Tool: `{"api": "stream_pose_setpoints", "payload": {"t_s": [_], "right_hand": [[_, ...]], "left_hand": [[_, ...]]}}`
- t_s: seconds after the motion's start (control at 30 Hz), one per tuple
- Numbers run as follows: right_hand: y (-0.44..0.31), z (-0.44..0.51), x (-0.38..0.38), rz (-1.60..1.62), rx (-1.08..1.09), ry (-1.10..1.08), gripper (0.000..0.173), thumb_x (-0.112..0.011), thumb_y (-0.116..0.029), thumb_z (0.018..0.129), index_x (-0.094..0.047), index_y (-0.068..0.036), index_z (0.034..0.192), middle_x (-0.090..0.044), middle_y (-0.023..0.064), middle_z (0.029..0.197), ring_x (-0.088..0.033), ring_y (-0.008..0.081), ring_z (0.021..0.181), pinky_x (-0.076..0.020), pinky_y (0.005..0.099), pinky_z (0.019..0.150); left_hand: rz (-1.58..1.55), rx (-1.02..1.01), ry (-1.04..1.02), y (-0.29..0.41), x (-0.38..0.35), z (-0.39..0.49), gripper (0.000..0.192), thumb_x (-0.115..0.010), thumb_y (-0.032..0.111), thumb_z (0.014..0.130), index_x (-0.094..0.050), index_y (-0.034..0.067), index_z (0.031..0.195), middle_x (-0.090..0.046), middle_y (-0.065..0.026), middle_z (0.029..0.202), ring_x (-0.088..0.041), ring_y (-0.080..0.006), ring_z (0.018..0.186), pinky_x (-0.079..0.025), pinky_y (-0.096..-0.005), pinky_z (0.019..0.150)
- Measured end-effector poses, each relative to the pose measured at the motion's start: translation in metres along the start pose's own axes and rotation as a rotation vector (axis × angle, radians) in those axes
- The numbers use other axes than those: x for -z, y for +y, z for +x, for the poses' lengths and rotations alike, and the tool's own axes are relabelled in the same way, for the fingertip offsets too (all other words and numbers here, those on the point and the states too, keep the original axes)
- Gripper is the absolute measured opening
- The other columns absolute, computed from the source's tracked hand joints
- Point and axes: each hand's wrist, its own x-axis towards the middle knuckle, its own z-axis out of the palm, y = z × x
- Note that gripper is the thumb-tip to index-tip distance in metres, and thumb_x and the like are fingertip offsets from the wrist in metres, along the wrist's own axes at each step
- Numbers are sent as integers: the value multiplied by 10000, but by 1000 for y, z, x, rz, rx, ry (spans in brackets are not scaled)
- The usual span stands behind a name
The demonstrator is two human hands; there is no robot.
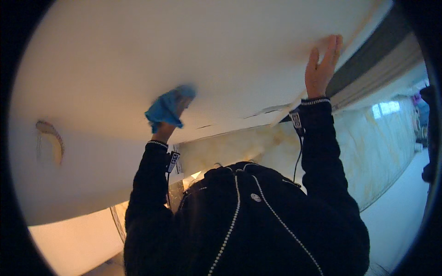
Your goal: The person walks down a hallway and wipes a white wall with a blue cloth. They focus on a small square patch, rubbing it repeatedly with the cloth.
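Note:
A blue cloth (164, 107) is bunched in my left hand (181, 103), which is against a large smooth white panel (214, 45), perhaps a door. Motion blurs the cloth's far end. To the right, my right hand (321, 69) lies with its fingers spread and raised along the same panel, close to its edge, and holds nothing. Both forearms are in dark sleeves, each with a small cabled device at the wrist.
A curved handle (51, 138) is on the white surface at far left. Dark cracks or chips (272, 109) mark the panel's lower edge. A grey strip (373, 45) runs beyond its right edge. Marble-patterned surfaces (373, 138) lie below and to the right.

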Motion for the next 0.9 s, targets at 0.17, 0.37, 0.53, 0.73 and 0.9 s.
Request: {"api": "stream_pose_setpoints", "payload": {"t_s": [0.17, 0.37, 0.53, 0.73, 0.9], "right_hand": [[-19, -26, -27, 98, 99, -159, 555, -543, -131, 916, -372, 27, 1419, -323, 232, 1498, -289, 414, 1397, -275, 483, 1124], [-61, -21, -40, 467, 292, -401, 424, -607, -43, 823, -573, -23, 1245, -538, 164, 1308, -521, 341, 1205, -447, 424, 981], [-95, 29, -47, 556, 476, -368, 372, -629, -14, 788, -636, -85, 1153, -624, 84, 1132, -626, 260, 996, -538, 349, 813], [-124, 49, -73, 544, 585, -293, 350, -627, -20, 794, -666, -116, 1129, -633, 63, 1130, -610, 256, 1050, -511, 362, 868], [-100, 89, -38, 275, 696, -110, 280, -583, -115, 872, -687, -122, 1132, -622, 67, 1232, -532, 283, 1222, -343, 460, 1083]], "left_hand": [[1401, 115, 381, 25, 32, 2, 502, -526, 85, 961, -348, -21, 1417, -363, -225, 1450, -344, -348, 1366, -293, -438, 1128], [628, -151, 1259, 18, 85, 30, 586, -408, 226, 1028, -158, -51, 1479, -188, -253, 1543, -259, -370, 1407, -224, -436, 1155], [822, -74, 1355, 48, 65, 60, 600, -327, 272, 1043, -113, -93, 1469, -156, -249, 1550, -178, -348, 1438, -157, -423, 1170], [973, -478, 1037, 74, -59, 113, 608, -626, 88, 668, -508, 14, 1261, -442, -261, 1354, -352, -424, 1327, -213, -560, 1130], [527, -657, 475, 124, -154, 161, 425, -664, 254, 812, -578, 119, 1205, -513, -111, 1307, -475, -330, 1211, -411, -457, 966]]}}
